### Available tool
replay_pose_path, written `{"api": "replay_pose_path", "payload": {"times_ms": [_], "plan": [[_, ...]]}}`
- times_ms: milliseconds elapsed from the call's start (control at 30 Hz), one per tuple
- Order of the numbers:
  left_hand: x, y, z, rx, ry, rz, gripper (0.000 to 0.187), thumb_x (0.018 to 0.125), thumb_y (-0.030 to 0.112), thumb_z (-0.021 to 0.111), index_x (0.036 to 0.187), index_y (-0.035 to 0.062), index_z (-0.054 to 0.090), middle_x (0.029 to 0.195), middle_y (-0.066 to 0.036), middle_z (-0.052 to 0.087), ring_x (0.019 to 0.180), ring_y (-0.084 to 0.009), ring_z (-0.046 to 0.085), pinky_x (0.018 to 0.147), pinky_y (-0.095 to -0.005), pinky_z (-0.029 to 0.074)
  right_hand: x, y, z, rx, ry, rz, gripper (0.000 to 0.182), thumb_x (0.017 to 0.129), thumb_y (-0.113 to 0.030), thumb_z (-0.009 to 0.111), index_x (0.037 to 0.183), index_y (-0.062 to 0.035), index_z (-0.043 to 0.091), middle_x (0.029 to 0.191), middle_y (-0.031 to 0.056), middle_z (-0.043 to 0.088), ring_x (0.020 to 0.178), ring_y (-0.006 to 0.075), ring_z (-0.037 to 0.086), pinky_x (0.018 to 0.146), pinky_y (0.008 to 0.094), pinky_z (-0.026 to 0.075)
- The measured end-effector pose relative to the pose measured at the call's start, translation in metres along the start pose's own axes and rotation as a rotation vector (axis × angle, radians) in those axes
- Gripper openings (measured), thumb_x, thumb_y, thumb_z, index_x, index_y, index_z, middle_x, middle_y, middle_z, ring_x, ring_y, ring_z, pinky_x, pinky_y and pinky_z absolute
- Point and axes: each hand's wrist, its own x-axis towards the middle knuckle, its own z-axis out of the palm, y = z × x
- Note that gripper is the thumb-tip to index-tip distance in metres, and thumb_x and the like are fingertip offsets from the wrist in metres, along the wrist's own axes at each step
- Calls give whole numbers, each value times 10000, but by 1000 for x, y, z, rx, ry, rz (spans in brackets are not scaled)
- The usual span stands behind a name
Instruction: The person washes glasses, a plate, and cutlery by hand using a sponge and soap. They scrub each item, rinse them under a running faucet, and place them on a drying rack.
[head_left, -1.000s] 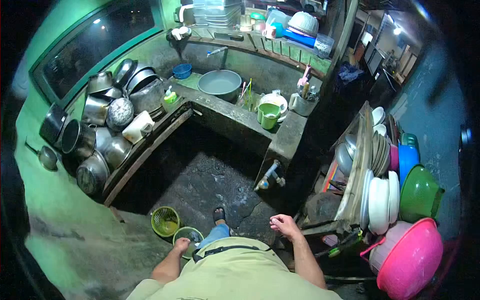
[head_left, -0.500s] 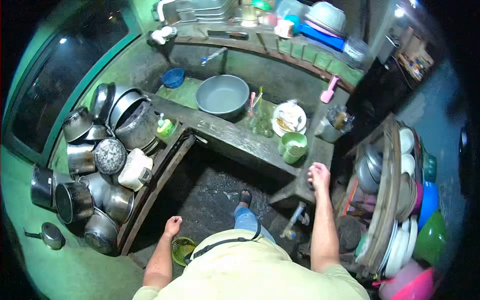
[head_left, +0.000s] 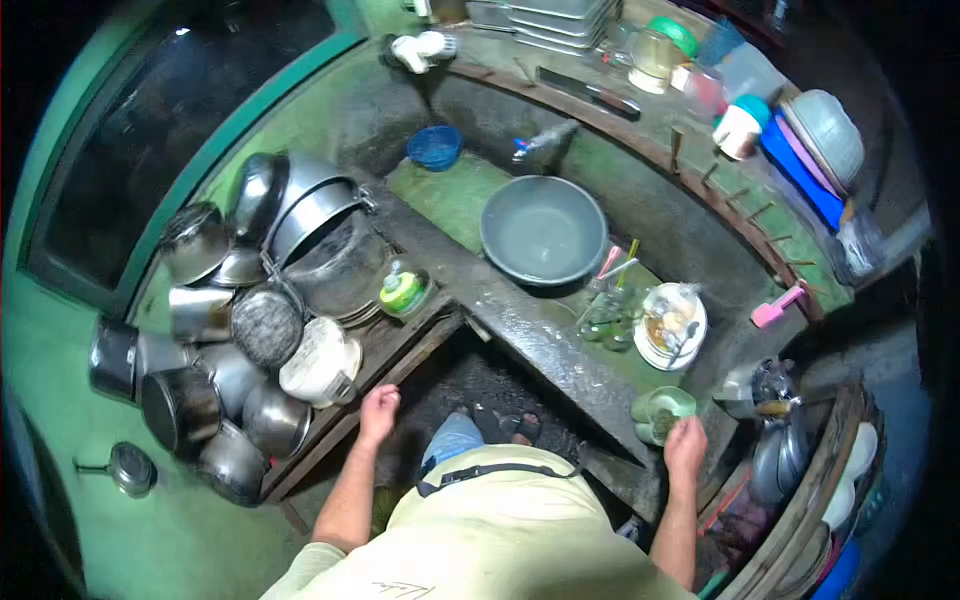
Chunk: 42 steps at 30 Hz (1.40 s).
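Note:
My left hand (head_left: 380,412) hovers beside the wooden edge of the low pot shelf, its fingers curled in with nothing in them. Out to the right, my right hand (head_left: 686,445) overlaps the near side of a green plastic pitcher (head_left: 646,408) on the counter corner; its fingers are loosely curled together. Behind the pitcher lies a stack of white plates (head_left: 652,355) with food scraps and a spoon. Glasses (head_left: 607,322) holding straws or utensil handles stand beside the plates. A big grey basin (head_left: 545,235) rests in the sink area under the tap (head_left: 545,140).
Metal pots (head_left: 180,410) crowd the shelf at left, near a dish-soap bottle (head_left: 402,290). A concrete ledge (head_left: 540,345) runs along the sink front. A knife (head_left: 588,93) and containers line the upper shelf. A pink scoop (head_left: 778,305) and a wooden dish rack (head_left: 800,530) are at right.
I have stepped closer to the sink and my view has turned, so the basin and plates appear nearer. My left hand has risen beside the pot shelf; my right hand now overlaps the pitcher.

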Motion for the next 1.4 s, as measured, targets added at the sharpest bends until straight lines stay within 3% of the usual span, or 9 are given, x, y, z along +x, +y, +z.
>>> {"api": "replay_pose_path", "payload": {"times_ms": [167, 367, 567, 767, 967, 1100, 1167, 1233, 1400], "plan": [[168, 20, 13, -117, 115, 178, 475, 844, 146, 657, 1269, 7, 497, 1096, -102, 601, 986, -167, 572, 881, -293, 464, 31, 2, 40, 93, -551, 318, 595, 878, -522, 497, 1133, 5, 599, 1187, 269, 573, 1156, 398, 519, 973, 440, 402], [247, 55, 22, 391, -28, 329, 750, 688, 181, 799, 1321, 2, 439, 1232, -231, 541, 1148, -384, 519, 992, -401, 412, 28, -31, 61, -272, -594, 299, 474, 796, -405, 658, 1042, 1, 652, 1050, 251, 630, 1003, 396, 594, 886, 440, 460], [278, 28, 30, 98, -121, 299, 563, 629, 134, 826, 1093, 47, 519, 985, -161, 643, 927, -322, 628, 819, -392, 487, 11, -96, 39, -185, -51, 376, 301, 771, -172, 678, 1012, 5, 644, 1042, 231, 613, 1003, 395, 579, 883, 438, 465], [256, 145, -11, 319, -212, 531, 474, 596, 138, 815, 990, 59, 562, 899, -155, 651, 848, -342, 637, 763, -408, 502, 9, -191, 57, 69, 36, 247, 214, 801, -152, 654, 967, -18, 665, 939, 186, 651, 902, 362, 621, 802, 412, 498], [227, 300, 13, 95, -318, 742, 446, 627, 79, 812, 997, 37, 566, 899, -62, 602, 865, -169, 598, 766, -319, 498, 37, -242, 104, 970, -496, 298, 250, 874, -210, 662, 1008, 1, 660, 962, 105, 683, 868, 145, 624, 776, 302, 496], [161, 371, 86, -273, -563, 769, 496, 653, 48, 792, 1054, 37, 501, 1017, -73, 566, 991, -179, 541, 888, -329, 454, 61, -248, 106, 1468, -702, 380, 507, 905, -285, 628, 1315, -29, 474, 1295, 144, 539, 1178, 236, 530, 997, 384, 411], [156, 359, 137, 211, -431, 1393, 628, 661, 96, 824, 1174, 44, 464, 1033, -91, 561, 1001, -159, 542, 861, -317, 473, 61, -229, 117, 2007, -501, 391, 684, 876, -428, 625, 1392, -66, 360, 1398, 150, 433, 1263, 313, 444, 1044, 474, 359], [98, 360, 192, -493, -944, 569, 750, 673, 103, 829, 1280, 58, 390, 1098, -114, 547, 1026, -168, 536, 879, -324, 472, 66, -235, 81, 2376, -97, 185, 778, 811, -488, 668, 1396, -79, 356, 1402, 145, 428, 1294, 340, 398, 1074, 533, 295], [58, 354, 238, -422, -1498, 107, 793, 815, 31, 706, 1432, 75, 210, 1206, -154, 522, 1009, -167, 581, 916, -326, 483, 28, -135, -4, 2035, 831, 332, 472, 867, -219, 568, 1308, -89, 455, 1265, 110, 551, 1204, 288, 497, 1061, 495, 343]]}}
